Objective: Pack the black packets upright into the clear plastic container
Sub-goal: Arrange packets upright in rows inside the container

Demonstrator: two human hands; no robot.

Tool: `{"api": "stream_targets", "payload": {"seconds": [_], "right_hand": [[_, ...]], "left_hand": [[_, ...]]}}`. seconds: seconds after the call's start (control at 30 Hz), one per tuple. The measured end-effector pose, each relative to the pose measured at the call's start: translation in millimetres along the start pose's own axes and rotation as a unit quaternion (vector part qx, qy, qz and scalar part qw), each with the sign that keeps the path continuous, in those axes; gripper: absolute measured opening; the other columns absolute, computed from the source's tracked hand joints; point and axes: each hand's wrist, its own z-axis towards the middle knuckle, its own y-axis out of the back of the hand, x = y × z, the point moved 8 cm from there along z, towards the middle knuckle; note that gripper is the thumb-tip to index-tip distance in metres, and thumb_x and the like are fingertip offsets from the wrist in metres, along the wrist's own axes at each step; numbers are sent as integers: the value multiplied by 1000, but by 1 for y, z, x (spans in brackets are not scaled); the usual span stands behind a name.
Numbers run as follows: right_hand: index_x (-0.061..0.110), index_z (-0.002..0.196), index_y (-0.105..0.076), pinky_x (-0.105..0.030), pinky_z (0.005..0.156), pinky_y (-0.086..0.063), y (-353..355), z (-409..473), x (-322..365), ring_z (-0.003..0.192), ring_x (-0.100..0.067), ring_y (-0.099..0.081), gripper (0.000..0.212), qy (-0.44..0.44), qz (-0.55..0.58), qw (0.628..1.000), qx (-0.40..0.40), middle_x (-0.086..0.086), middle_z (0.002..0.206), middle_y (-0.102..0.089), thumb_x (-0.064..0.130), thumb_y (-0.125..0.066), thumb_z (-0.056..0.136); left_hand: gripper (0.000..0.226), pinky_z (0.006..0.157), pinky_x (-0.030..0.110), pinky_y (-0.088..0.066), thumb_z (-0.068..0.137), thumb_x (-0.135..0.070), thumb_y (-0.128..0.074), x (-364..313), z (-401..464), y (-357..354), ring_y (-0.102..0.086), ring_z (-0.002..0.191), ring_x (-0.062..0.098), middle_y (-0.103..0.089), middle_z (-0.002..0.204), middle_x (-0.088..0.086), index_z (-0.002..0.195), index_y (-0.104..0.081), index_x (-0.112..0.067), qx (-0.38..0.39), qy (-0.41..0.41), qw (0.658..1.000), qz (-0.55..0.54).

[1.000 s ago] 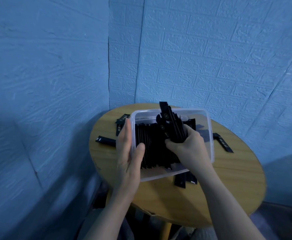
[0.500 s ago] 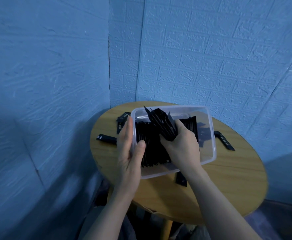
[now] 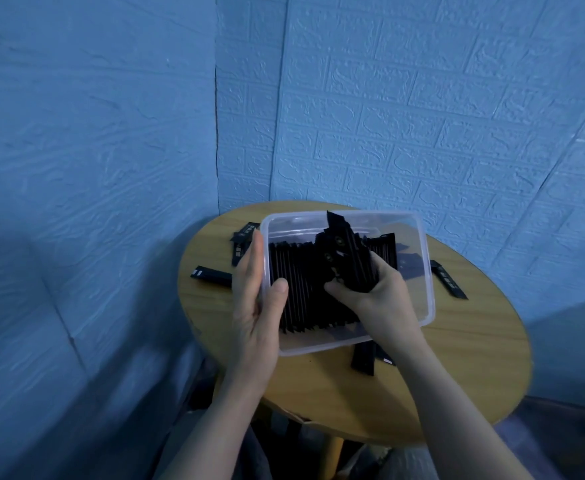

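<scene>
Since a moment ago, right hand (image 3: 377,292) has raised its gripped bundle of black packets (image 3: 344,261) above the upright row filling the clear plastic container's (image 3: 426,271) left half; left hand (image 3: 256,299) clasps its wall. Several loose packets (image 3: 211,273) remain on the round wooden surface (image 3: 457,368).

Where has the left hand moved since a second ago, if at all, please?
No. The left hand still grips the container's left wall at the same spot, thumb over the rim.

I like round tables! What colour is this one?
The round wooden table is yellowish-brown, seen in the head view.
</scene>
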Motion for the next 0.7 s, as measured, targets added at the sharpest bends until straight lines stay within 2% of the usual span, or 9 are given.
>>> {"api": "stream_targets", "payload": {"seconds": [0.13, 0.23, 0.3, 0.4, 0.47, 0.53, 0.6, 0.7], "right_hand": [[22, 103, -59, -40, 74, -56, -1, 0, -2, 86, -12, -67, 32, 3, -109, 993, -36, 10, 89, -70, 24, -79, 78], [24, 95, -47, -34, 60, -44, -2, -2, 6, 75, -16, -56, 34, 19, -238, 969, -61, 12, 81, -60, 34, -76, 80], [26, 93, -44, -33, 58, -38, 1, -4, 9, 73, -15, -51, 36, 30, -262, 962, -73, 13, 77, -57, 37, -76, 79], [22, 97, -55, -34, 63, -48, 13, -5, 2, 76, -11, -60, 34, 4, -150, 985, -89, 15, 80, -64, 34, -79, 76], [22, 97, -60, -29, 64, -49, 22, -6, -4, 79, -5, -63, 28, -20, -54, 992, -111, 15, 82, -66, 30, -79, 77], [22, 93, -62, -25, 62, -45, 26, -4, -8, 77, -4, -64, 19, -35, -27, 993, -107, 12, 81, -67, 25, -75, 80], [23, 90, -61, -27, 61, -48, 23, -2, -12, 76, -6, -64, 14, -48, -34, 995, -74, 8, 83, -68, 22, -72, 81], [22, 91, -62, -32, 70, -55, 23, 0, -17, 78, -10, -67, 15, -65, 11, 996, -59, 7, 82, -70, 18, -72, 81]], "left_hand": [[54, 113, 13, -20, 97, -17, -45, 2, 2, 0, -24, 143, -4, -31, 144, -41, 145, -28, -37, -3, -8, 1000, 5], [54, 112, 11, -20, 98, -21, -46, 2, 2, 0, -24, 143, -5, -31, 143, -42, 145, -27, -39, -2, -6, 1000, 3], [54, 112, 11, -20, 97, -21, -46, 2, 2, 0, -24, 143, -5, -31, 143, -43, 145, -27, -39, -2, -5, 1000, 4], [55, 112, 11, -20, 98, -18, -45, 1, 2, 0, -24, 143, -4, -32, 143, -42, 146, -27, -35, -3, -8, 1000, 2], [55, 112, 11, -20, 98, -17, -45, 2, 2, 0, -24, 143, -5, -32, 143, -41, 147, -27, -34, -2, -1, 1000, -2], [55, 113, 12, -20, 98, -18, -45, 2, 1, 0, -24, 143, -4, -32, 145, -39, 147, -27, -35, 1, -2, 1000, -2], [55, 115, 14, -19, 98, -18, -45, 2, 0, 0, -24, 144, -3, -31, 146, -38, 146, -27, -37, 3, -5, 1000, 4], [55, 115, 14, -19, 98, -18, -45, 2, 1, 0, -23, 143, -4, -30, 145, -41, 146, -28, -37, 1, -3, 1000, 1]]}}
